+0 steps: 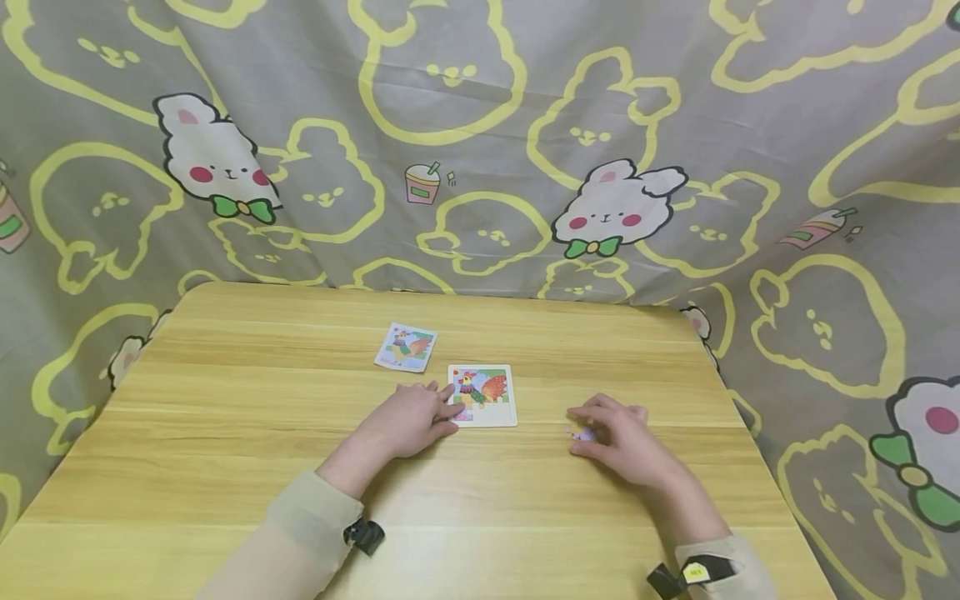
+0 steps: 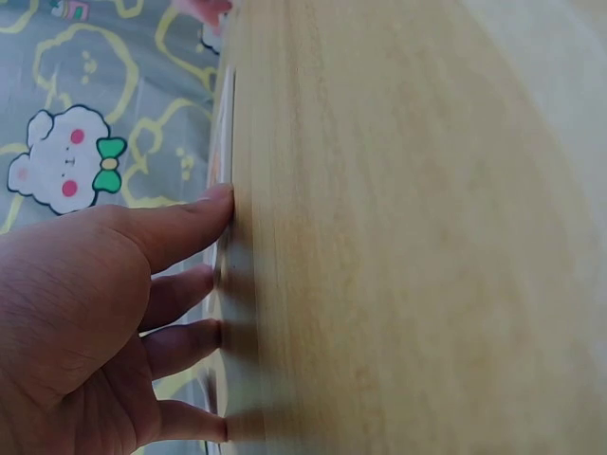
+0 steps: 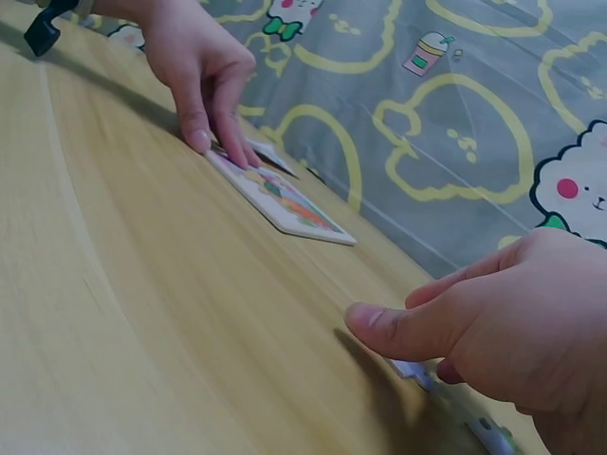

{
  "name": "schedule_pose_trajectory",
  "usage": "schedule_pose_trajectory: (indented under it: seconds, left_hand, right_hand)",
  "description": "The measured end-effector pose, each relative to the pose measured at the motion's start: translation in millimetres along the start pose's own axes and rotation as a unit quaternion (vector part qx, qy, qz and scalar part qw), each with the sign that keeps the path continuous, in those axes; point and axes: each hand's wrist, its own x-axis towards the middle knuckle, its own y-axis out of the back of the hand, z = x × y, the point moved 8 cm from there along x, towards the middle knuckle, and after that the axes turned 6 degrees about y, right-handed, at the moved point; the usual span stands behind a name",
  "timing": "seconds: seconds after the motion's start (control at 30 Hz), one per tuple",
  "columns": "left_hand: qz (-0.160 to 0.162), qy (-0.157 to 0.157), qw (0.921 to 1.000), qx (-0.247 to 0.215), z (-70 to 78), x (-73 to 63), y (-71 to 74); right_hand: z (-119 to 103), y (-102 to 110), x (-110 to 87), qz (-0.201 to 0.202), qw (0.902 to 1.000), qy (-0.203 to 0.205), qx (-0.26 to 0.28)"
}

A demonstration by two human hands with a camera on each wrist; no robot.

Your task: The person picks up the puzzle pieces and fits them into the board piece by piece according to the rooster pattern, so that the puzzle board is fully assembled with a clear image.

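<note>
A small jigsaw board with a partly filled rooster picture lies mid-table; its lower right part shows bare white. My left hand rests at its left edge, fingertips on the picture side and thumb near the lower corner. In the left wrist view the fingers of my left hand reach down to the board's edge, fairly straight. To the right, my right hand is low over loose puzzle pieces, thumb and forefinger apart on either side of them. A whitish piece shows beneath the right thumb in the right wrist view.
A paper card with a similar rooster picture lies behind the board, to its left. Another piece lies near my right hand. A grey patterned curtain hangs around the back and sides of the wooden table.
</note>
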Motion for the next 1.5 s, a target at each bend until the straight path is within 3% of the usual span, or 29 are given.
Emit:
schedule_pose_trajectory:
  seconds: [0.3, 0.8, 1.33, 1.5]
  left_hand:
    - [0.002, 0.000, 1.0000, -0.002, 0.5, 0.0, 0.4]
    - [0.005, 0.004, 1.0000, 0.000, -0.1, 1.6, 0.5]
    - [0.005, 0.003, 1.0000, 0.001, 0.3, 0.4, 0.6]
    - [0.006, 0.000, 1.0000, -0.002, 0.5, 0.5, 0.3]
  right_hand:
    - [16.0, 2.2, -9.2, -0.015, 0.9985, -0.052, -0.005]
    - [12.5, 0.0, -11.7, 0.000, 0.9962, -0.086, -0.013]
    - [-4.1, -8.0, -18.1, 0.023, 0.9986, -0.020, -0.043]
    - [-3.6, -10.9, -18.2, 0.010, 0.9988, -0.025, -0.041]
